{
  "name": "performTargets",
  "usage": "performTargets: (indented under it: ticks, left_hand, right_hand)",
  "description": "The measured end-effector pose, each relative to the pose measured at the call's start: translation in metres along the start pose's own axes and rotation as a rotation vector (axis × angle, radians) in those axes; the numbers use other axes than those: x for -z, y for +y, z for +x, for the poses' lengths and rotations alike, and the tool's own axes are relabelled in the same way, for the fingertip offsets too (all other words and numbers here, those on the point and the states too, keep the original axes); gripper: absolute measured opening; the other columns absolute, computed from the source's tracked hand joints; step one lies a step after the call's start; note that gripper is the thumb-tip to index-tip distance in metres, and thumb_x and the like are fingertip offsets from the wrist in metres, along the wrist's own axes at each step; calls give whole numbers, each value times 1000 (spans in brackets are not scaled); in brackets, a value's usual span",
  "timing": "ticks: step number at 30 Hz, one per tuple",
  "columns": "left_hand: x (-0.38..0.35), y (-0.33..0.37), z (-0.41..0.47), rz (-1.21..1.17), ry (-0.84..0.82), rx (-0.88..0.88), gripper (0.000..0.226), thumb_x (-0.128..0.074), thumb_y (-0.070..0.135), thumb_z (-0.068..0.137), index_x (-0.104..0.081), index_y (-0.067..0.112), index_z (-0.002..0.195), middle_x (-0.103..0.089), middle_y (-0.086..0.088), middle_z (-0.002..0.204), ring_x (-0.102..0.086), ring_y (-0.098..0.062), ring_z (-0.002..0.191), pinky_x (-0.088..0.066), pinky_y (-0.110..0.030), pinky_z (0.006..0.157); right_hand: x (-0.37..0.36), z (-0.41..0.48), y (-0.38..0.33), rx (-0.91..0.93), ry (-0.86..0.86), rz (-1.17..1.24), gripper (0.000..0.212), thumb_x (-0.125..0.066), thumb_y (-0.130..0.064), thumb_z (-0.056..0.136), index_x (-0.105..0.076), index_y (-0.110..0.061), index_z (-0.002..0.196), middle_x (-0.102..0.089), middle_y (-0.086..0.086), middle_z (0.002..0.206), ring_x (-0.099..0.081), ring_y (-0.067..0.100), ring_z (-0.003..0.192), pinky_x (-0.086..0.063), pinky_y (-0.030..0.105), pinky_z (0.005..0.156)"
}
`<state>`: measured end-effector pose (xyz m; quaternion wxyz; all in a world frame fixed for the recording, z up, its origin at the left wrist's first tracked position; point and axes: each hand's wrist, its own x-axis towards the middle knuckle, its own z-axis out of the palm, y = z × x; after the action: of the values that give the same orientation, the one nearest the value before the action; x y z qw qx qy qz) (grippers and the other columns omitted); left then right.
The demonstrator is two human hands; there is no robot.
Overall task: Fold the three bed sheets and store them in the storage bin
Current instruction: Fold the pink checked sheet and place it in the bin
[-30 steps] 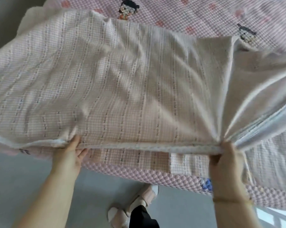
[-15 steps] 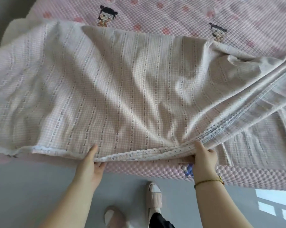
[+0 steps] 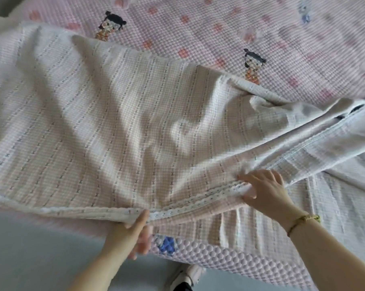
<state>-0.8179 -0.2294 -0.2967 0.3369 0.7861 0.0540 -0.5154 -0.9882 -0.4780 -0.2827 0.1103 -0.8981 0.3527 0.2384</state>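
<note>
While the left hand (image 3: 131, 232) and right hand (image 3: 265, 192) pinch the sheet (image 3: 135, 122) by its hem, it overlies the doll-print bedspread (image 3: 219, 22).

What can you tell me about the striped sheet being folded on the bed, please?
The sheet is pale pink-and-white checked cloth with thin dotted stripes and a white lacy hem along its near edge. It lies spread and rumpled over the pink cartoon-print bed cover, seemingly doubled, with loose folds bunched to the right. The left hand pinches the hem at the bed's edge; the right hand grips it further right.
</note>
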Motion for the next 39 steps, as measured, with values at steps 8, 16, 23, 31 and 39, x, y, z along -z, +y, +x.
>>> performTargets:
  ticks: [8,16,23,31,39]
  left_hand:
    - [-22,8,17,1244,271,-893,73,-86,57,20,-63,27,82,-67,10,75,-67,-12,66,-55,-27,58]
    - [-6,118,17,943,628,-852,22,-65,14,81,-62,7,101,-62,-10,71,-59,-27,61,-39,-25,50]
    - [14,95,10,1026,591,-1212,42,-89,-2,30,-68,4,66,-55,-8,40,-52,-21,30,-27,-14,30]
    - [10,13,14,1273,39,-949,44,-90,33,40,-70,28,78,-65,13,62,-60,-2,53,-7,-8,41]
    - [25,31,28,1127,57,-773,77,0,88,64,-52,31,61,-49,13,51,-42,2,46,-22,-9,44]
  right_hand:
    - [33,58,35,220,-424,-370,50,-61,-24,78,-44,-20,125,-55,-1,118,-51,18,112,-40,30,99]
    - [143,99,74,-36,513,9,16,-42,-19,92,-56,-13,98,-52,8,84,-55,31,87,-41,36,69]
    - [96,15,73,-120,958,536,28,-49,-14,70,-47,-22,97,-61,26,86,-59,42,78,-44,39,61]
    - [-56,-73,98,-29,222,3,39,-74,-13,40,-53,-15,73,-60,6,52,-63,30,47,-46,30,44]
    - [21,-27,65,-159,-349,423,44,-70,-77,19,-54,-49,49,-58,-10,55,-57,-7,57,-41,11,58]
